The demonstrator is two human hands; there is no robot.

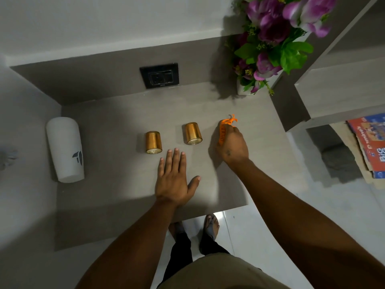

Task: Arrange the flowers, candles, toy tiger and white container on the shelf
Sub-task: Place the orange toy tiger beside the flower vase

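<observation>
On the grey shelf top (116,113), two gold candle holders stand side by side, one (153,142) left of the other (192,133). An orange toy tiger (226,127) sits to their right, and my right hand (233,146) is closed around its body. My left hand (174,176) lies flat and open on the surface just in front of the candles, touching nothing else. A tall white container (65,149) with a dark logo stands at the far left edge. Purple flowers with green leaves (275,38) stand in a small white pot (242,88) at the back right.
A black wall socket (160,75) sits on the back panel behind the candles. A taller shelf unit (333,84) rises at the right, with a colourful box (370,140) on cardboard below it. White floor tiles and my feet show past the front edge.
</observation>
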